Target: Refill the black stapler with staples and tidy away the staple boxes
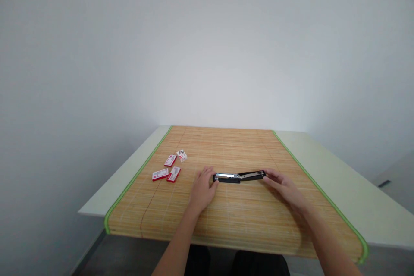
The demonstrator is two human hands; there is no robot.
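A black stapler (pixel 239 177) is swung wide open on the bamboo mat, its metal staple channel showing and its two arms stretched out left and right. My left hand (pixel 203 187) has its thumb and fingers closed around the left end. At the other end, my right hand (pixel 284 186) pinches the tip of the right arm between thumb and fingers. Whether staples lie in the channel is too small to tell.
Three small red-and-white boxes (pixel 161 174) lie left of my left hand, with a small white printed piece (pixel 182 155) just behind them. The bamboo mat (pixel 226 146) has green edging and covers the middle of a white table (pixel 323 168). A wall stands behind.
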